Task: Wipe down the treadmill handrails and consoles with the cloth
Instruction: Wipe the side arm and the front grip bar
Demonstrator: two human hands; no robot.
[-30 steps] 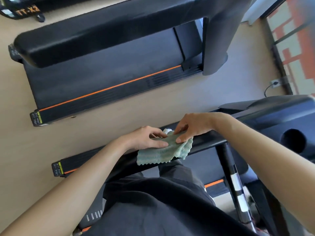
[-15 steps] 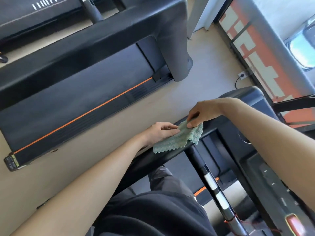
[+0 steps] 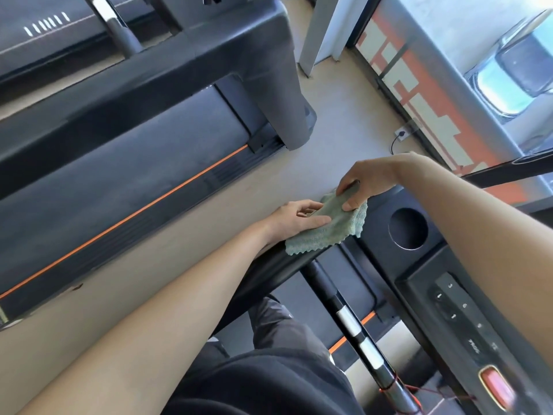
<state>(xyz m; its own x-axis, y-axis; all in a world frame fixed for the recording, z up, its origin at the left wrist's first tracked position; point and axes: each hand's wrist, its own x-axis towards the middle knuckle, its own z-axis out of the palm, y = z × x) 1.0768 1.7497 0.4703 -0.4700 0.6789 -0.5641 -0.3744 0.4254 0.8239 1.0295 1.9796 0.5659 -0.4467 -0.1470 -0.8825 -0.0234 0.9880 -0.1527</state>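
Observation:
A pale green cloth (image 3: 326,232) lies folded over the black left handrail (image 3: 281,265) of the treadmill I stand on. My left hand (image 3: 294,218) presses its fingers flat on the near side of the cloth. My right hand (image 3: 363,184) pinches the cloth's far edge between thumb and fingers, close to where the rail meets the console (image 3: 449,295). The console has a round cup holder (image 3: 408,228), a strip of buttons (image 3: 460,316) and a red stop button (image 3: 495,387).
A second treadmill (image 3: 125,175) with an orange stripe lies to the left across a strip of beige floor (image 3: 344,139). A black and silver grip bar (image 3: 353,327) runs below the handrail. A wall socket with a cable (image 3: 399,136) sits by the window wall.
Both hands and the cloth have slid forward along the handrail toward the console. The view has swung forward too, so the cup holder and buttons now show.

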